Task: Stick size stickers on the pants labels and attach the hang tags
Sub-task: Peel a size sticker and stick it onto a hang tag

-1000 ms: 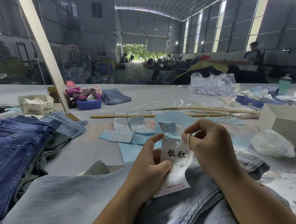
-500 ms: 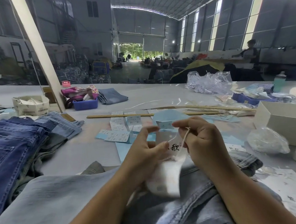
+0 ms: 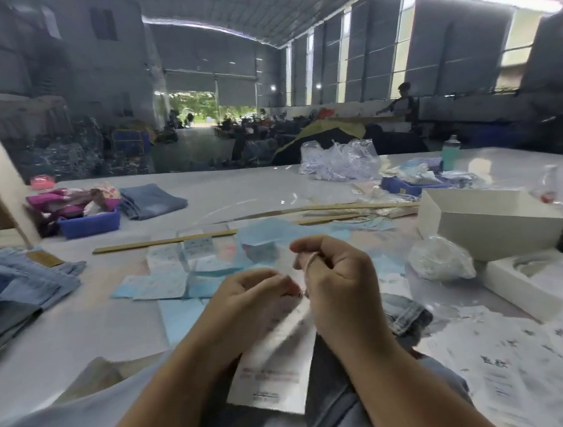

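From the head camera, the left hand (image 3: 247,302) pinched the top of the white hang tag (image 3: 277,361), which hung with its long axis running from the hands down toward the person, printed end nearest. The right hand (image 3: 337,276) was curled round the tag's pale string (image 3: 307,267). Both were over the jeans (image 3: 327,381) on the counter (image 3: 78,332), sticker sheets (image 3: 156,284) just beyond.
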Tool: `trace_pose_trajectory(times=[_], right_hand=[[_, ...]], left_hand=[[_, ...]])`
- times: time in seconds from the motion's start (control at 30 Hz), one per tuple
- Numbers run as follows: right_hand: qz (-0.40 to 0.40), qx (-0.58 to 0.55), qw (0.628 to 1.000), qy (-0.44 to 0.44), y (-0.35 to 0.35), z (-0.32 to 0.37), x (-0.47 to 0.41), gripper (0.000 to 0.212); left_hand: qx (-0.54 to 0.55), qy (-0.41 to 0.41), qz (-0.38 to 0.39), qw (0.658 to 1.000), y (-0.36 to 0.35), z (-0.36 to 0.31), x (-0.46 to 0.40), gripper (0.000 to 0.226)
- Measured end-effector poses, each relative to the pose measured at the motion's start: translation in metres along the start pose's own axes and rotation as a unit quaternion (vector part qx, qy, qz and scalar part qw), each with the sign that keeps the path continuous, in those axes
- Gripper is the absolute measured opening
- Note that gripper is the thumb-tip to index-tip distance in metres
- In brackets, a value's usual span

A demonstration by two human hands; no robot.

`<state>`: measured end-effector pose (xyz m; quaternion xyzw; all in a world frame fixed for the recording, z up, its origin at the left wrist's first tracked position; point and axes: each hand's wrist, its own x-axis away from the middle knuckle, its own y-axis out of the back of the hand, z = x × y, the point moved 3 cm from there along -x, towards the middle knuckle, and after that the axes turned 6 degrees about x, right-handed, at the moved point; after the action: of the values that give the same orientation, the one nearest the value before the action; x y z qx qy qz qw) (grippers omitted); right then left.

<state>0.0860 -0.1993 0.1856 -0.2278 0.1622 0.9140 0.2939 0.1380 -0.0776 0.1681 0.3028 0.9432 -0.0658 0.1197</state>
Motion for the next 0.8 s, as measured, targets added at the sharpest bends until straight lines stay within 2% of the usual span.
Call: trace_pose_trajectory(times=[0.07, 0.27, 0.4, 0.47, 0.53, 0.63, 0.73, 0.8], right_hand=[[0.012, 0.017, 1.0, 0.0, 0.0, -0.003, 0.001, 0.033], [0.073, 0.045, 0.996, -0.036, -0.004, -0.004, 0.004, 0.024], [0.161, 0.096, 0.981, -0.04, -0.009, -0.002, 0.008, 0.02], [0.181, 0.109, 0.977, -0.032, -0.009, -0.002, 0.008, 0.013], [0.184, 0.106, 0.977, -0.019, -0.009, -0.001, 0.008, 0.008], [0.174, 0.089, 0.981, -0.004, -0.009, -0.001, 0.007, 0.019], [0.142, 0.044, 0.988, -0.037, -0.006, -0.003, 0.005, 0.024], [0.123, 0.021, 0.99, -0.061, -0.003, -0.005, 0.005, 0.027]], left_hand=[[0.027, 0.018, 0.012, 0.999, 0.002, 0.007, 0.003, 0.027], [-0.014, 0.034, -0.031, 0.999, 0.013, 0.014, 0.006, 0.024], [0.022, 0.031, -0.018, 0.999, 0.015, 0.013, 0.007, 0.032], [0.035, 0.037, -0.021, 0.998, 0.017, 0.013, 0.008, 0.032], [0.036, 0.042, -0.022, 0.998, 0.02, 0.013, 0.008, 0.036], [0.016, 0.035, -0.034, 0.999, 0.022, 0.011, 0.008, 0.042], [-0.002, 0.017, -0.047, 0.999, 0.021, 0.01, 0.008, 0.045], [-0.038, -0.003, -0.053, 0.998, 0.021, 0.01, 0.009, 0.04]])
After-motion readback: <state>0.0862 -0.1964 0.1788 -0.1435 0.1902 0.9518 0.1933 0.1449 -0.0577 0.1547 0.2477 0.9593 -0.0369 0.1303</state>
